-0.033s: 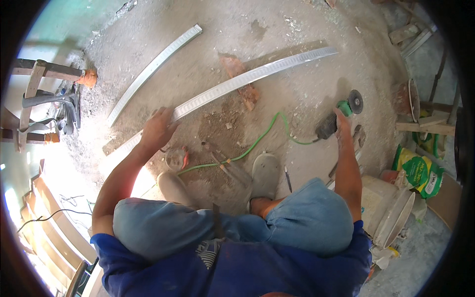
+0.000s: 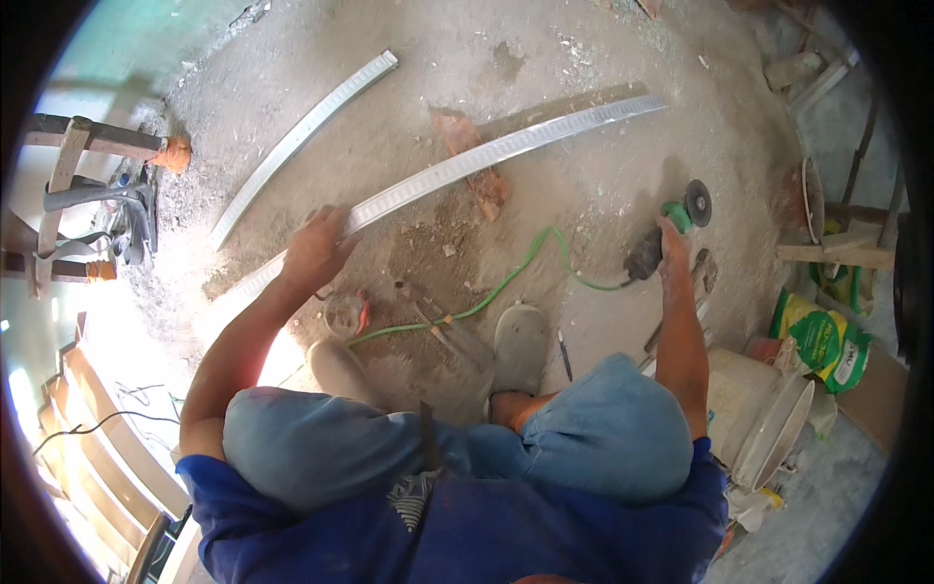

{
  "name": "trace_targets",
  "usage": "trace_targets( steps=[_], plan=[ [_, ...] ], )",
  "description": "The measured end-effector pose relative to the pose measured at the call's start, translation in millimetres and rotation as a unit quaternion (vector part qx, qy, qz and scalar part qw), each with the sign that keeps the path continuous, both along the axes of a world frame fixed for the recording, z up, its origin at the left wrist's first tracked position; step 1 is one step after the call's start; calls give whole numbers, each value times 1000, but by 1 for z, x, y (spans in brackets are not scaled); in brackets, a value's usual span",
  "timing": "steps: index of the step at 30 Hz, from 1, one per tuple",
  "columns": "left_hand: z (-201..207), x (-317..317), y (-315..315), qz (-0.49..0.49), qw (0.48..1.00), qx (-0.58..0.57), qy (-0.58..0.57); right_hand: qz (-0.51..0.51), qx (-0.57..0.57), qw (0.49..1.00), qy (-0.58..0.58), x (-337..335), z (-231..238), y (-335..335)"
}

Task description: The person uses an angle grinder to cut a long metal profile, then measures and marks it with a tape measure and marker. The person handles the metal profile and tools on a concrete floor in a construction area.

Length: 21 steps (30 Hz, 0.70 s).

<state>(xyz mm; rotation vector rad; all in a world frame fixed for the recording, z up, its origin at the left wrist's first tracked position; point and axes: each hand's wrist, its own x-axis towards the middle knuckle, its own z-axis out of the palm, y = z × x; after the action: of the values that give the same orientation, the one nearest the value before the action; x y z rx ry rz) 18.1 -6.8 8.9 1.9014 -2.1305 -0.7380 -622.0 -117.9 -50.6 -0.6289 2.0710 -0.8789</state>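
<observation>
My left hand (image 2: pixel 324 243) is closed around a long silver metal channel (image 2: pixel 506 146), left of its middle. A reddish broken brick (image 2: pixel 489 190) lies under the channel, which slants up toward the far right. At the right, my right hand (image 2: pixel 673 245) is closed on a green and black angle grinder (image 2: pixel 646 255). The grinder's dark disc (image 2: pixel 698 202) faces up, apart from the channel. A green cord (image 2: pixel 525 263) runs from the grinder across the floor toward my feet.
A shorter metal channel (image 2: pixel 302 141) lies at the far left. Near my sandals are snips-like hand tools (image 2: pixel 438 321), a round clear object (image 2: pixel 344 314) and a pen-like stick (image 2: pixel 564 355). Right of me stand a whitish bucket (image 2: pixel 744 399) and a green-yellow bag (image 2: pixel 822 341).
</observation>
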Motion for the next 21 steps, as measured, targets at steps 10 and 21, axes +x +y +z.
trace_targets(
  steps=[10,21],
  plan=[
    [6,-62,-73,-54,997,-33,-46,38,-128,986,-98,74,97,36],
    [113,-139,-97,-237,964,-20,122,109,-185,898,-383,167,126,18]
  ],
)
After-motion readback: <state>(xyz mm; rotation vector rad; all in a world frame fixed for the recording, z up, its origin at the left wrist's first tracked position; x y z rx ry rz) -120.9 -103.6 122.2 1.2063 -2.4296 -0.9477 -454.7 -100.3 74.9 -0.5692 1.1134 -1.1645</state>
